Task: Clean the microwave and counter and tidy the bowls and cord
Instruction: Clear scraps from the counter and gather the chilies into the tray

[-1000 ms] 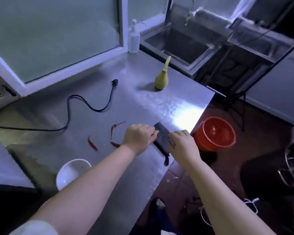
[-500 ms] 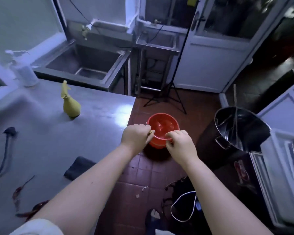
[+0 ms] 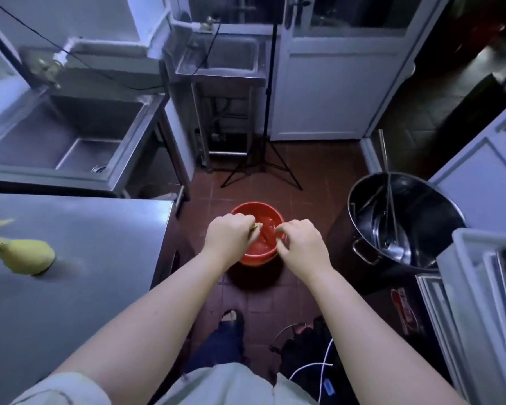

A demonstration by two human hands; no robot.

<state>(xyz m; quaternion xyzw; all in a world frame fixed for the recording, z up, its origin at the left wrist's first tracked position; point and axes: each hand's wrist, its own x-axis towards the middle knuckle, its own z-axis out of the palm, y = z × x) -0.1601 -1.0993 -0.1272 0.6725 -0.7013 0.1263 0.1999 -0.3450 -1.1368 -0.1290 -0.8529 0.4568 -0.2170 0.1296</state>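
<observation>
Both my hands hang over a red bucket [image 3: 256,207] that stands on the tiled floor beside the steel counter [image 3: 100,273]. My left hand [image 3: 231,236] pinches a small yellowish scrap [image 3: 254,226] above the bucket's mouth. My right hand [image 3: 301,244] is curled with its fingertips drawn together over the rim; I see nothing between them. Some reddish bits lie inside the bucket. The microwave, bowls, cord and dark cloth are out of view.
A yellow spray bottle [image 3: 27,257] stands on the counter's left part. Behind the counter is a steel sink [image 3: 70,135]. A large steel pot [image 3: 406,223] stands on the floor at right, a tripod [image 3: 260,168] behind the bucket, and a bag with white cable [image 3: 313,366] by my feet.
My hands let go of the dark cloth at the counter's edge and moved out over the red bucket. My view turned right, away from the cord, chillies and bowl.
</observation>
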